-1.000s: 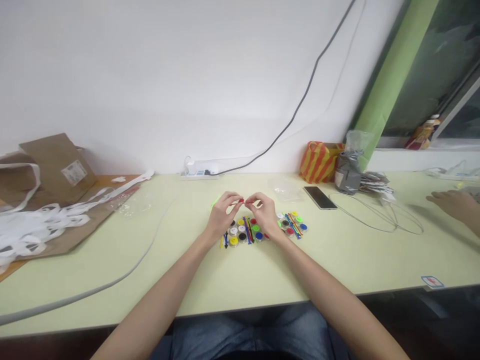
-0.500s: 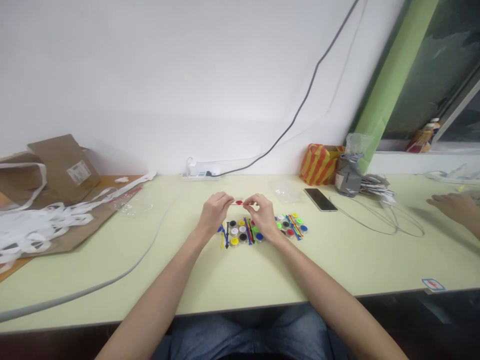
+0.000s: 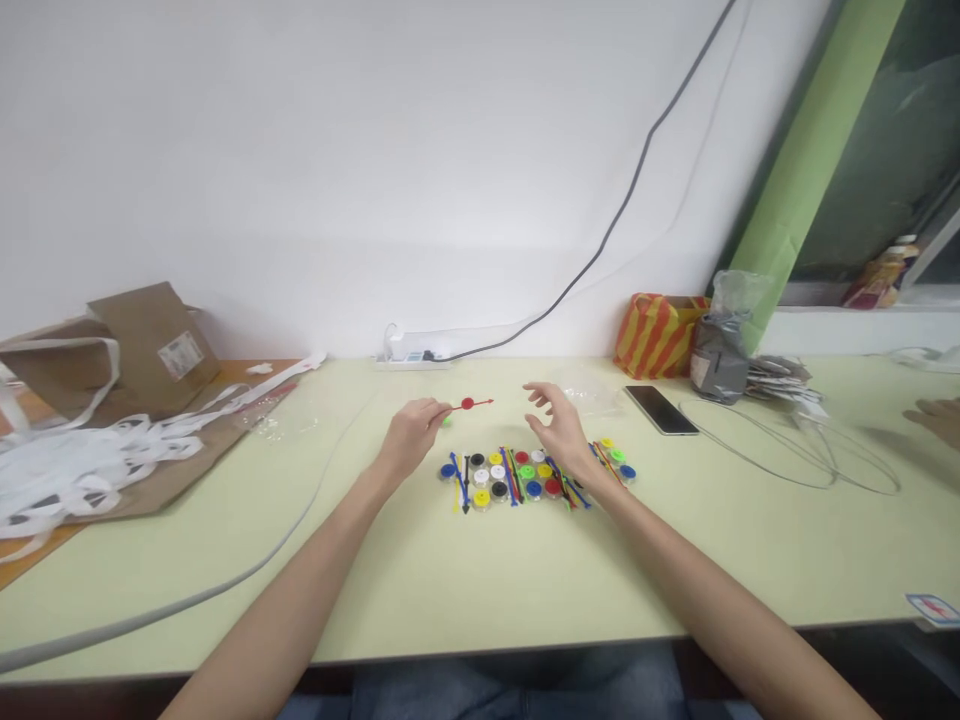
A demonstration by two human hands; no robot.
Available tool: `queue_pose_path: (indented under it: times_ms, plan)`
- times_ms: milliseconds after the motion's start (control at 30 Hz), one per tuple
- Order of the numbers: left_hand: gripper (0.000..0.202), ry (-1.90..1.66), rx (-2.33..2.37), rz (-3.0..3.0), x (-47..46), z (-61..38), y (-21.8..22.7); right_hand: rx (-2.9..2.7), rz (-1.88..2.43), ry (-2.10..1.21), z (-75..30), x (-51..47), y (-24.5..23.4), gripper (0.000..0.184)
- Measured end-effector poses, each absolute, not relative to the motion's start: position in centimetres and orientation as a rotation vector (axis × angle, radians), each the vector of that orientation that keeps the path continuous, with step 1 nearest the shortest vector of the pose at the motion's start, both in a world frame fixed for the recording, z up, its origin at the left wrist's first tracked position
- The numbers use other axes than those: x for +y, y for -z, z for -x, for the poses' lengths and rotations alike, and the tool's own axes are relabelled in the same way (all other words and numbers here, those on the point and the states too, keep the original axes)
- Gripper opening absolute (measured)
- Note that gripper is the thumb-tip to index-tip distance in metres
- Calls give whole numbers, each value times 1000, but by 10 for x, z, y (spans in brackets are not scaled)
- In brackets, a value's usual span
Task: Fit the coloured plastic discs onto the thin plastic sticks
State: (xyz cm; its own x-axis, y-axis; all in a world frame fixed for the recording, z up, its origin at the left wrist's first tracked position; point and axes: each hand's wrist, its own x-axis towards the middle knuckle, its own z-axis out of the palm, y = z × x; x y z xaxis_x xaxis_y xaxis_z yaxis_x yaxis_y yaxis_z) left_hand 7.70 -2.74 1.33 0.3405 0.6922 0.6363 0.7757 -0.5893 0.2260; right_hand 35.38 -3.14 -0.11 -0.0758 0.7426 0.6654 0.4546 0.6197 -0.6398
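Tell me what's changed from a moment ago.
The right hand let go of the red arrow and moved right. The left hand kept hold, drawing it slightly left. The discs and phone stayed put.

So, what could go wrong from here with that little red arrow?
Two things, perhaps. The left hand alone holds the red arrow, gripping it near one end, so it could tip or slip from the fingers. The open right hand is close to the round colored pieces and thin arrows on the table, so its wrist might nudge some out of place.
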Motion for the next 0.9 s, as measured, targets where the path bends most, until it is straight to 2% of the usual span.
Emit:
queue_pose_path:
  times_ms: [167,567,900]
  plan:
    - [28,996,-1487,2569,-25,-71,-6,-1775,1028,-202,-374,-35,5,29]
    - [29,808,-1667,2445,-22,-64,7,-1853,992,32,-364,-46,-6,28]
    - [18,767,-1464,2541,-28,-72,-6,-1864,961,78,-363,-47,-7,29]
